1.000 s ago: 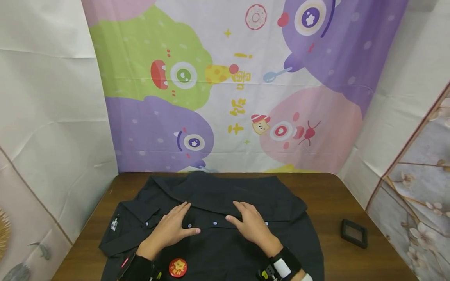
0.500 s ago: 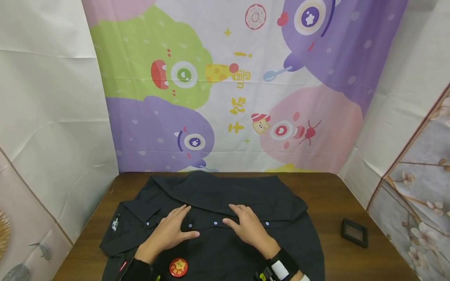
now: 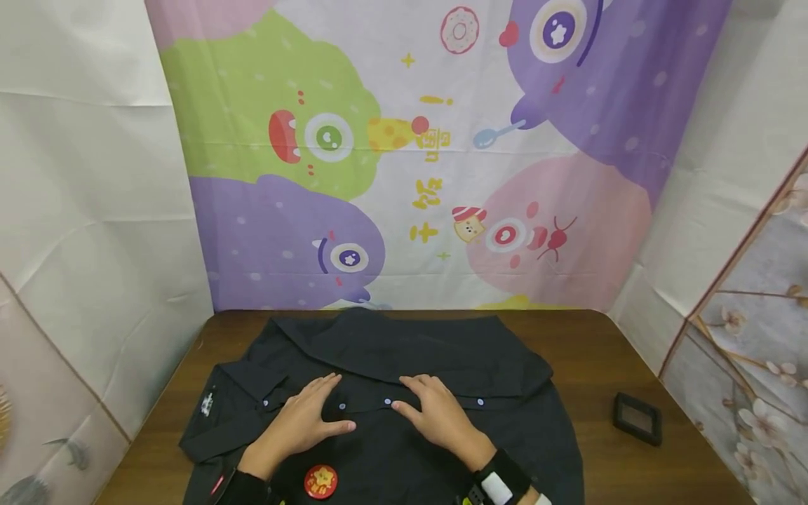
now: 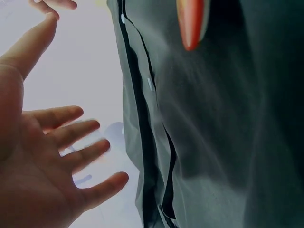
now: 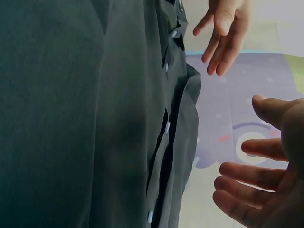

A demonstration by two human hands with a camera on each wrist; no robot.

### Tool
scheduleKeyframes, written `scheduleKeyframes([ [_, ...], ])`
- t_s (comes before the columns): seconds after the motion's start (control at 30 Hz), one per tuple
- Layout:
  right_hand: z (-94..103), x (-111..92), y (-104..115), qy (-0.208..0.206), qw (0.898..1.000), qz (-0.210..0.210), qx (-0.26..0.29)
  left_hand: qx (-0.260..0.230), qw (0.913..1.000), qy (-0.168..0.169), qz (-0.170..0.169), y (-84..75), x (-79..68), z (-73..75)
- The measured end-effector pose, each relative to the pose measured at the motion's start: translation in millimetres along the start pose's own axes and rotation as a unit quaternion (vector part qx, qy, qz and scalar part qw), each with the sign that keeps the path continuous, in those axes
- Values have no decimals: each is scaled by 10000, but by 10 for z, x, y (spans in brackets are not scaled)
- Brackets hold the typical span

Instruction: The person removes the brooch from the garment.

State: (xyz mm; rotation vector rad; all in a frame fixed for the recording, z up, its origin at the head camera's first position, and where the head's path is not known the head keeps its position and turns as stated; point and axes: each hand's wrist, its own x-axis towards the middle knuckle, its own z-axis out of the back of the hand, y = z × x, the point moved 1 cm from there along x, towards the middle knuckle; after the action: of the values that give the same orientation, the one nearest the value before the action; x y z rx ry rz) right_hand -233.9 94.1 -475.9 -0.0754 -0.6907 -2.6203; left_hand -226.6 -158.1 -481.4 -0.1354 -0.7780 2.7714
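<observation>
A dark button-up shirt is spread over the table, its row of pale buttons running left to right and its far part folded over. My left hand is held over the shirt's left half, fingers straight and thumb out. Over the middle, right of centre, my right hand has the same spread pose. In the left wrist view the left hand shows a bare palm, with a gap to the cloth. The right wrist view shows the right hand likewise with nothing in its fingers.
A round red badge with a yellow star lies on the shirt near the front. A small black frame-like object sits on the brown table at the right. A cartoon-printed cloth hangs behind the table's far edge.
My right hand has shifted left and slightly nearer, closer to the left hand. The left hand has drifted a little toward the front. The shirt lies as before.
</observation>
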Motion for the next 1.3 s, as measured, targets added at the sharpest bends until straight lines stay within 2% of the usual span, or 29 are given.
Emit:
scheduleKeyframes([
  [0.13,-43,-15,4,74,10000,40,-1,-34,10000,54,16,10,-27,-25],
  [0.47,-122,-69,23,-116,9992,370,-24,-82,9998,148,63,44,-86,-89],
  [0.67,-159,-71,53,-108,9993,360,-20,-118,9998,135,9,53,-104,-116],
  [1.07,-218,-77,127,220,9993,301,74,-69,9999,146,9,89,-182,-148],
  [1.3,-232,-68,136,185,9991,372,124,-99,9998,155,-10,85,-187,-137],
])
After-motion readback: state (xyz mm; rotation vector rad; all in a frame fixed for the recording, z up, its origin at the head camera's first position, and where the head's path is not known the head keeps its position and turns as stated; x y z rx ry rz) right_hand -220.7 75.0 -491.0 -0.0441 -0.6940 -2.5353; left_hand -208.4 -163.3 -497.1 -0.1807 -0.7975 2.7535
